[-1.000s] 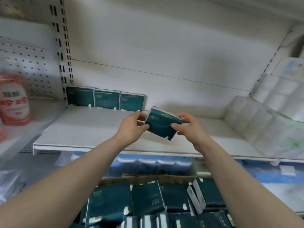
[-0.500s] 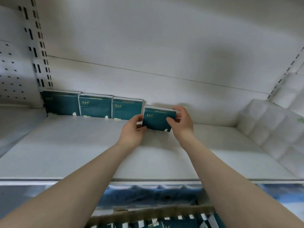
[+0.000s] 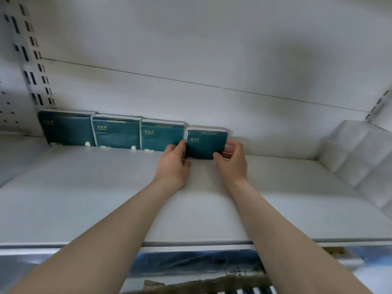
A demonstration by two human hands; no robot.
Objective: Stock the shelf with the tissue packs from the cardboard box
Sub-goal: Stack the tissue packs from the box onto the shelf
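Observation:
A dark green tissue pack (image 3: pixel 204 144) stands upright at the back of the white shelf (image 3: pixel 106 198), against the back wall. My left hand (image 3: pixel 172 164) grips its left edge and my right hand (image 3: pixel 232 161) grips its right edge, thumb on the front face. To its left, three more green tissue packs (image 3: pixel 116 132) stand in a row against the wall; the held pack touches or nearly touches the nearest one. The top edge of the cardboard box (image 3: pixel 201 283) shows at the bottom of the view, below the shelf.
Large white toilet-roll bundles (image 3: pixel 360 158) fill the right end of the shelf. A slotted white upright (image 3: pixel 31 60) stands at the left. The shelf's front edge (image 3: pixel 191 244) runs across below my forearms. Bare shelf lies in front of the packs and right of the held one.
Both hands carried the tilted pack from above the shelf's front to the back wall and set it upright beside the third pack. The view tilted up, so the box is mostly out of sight.

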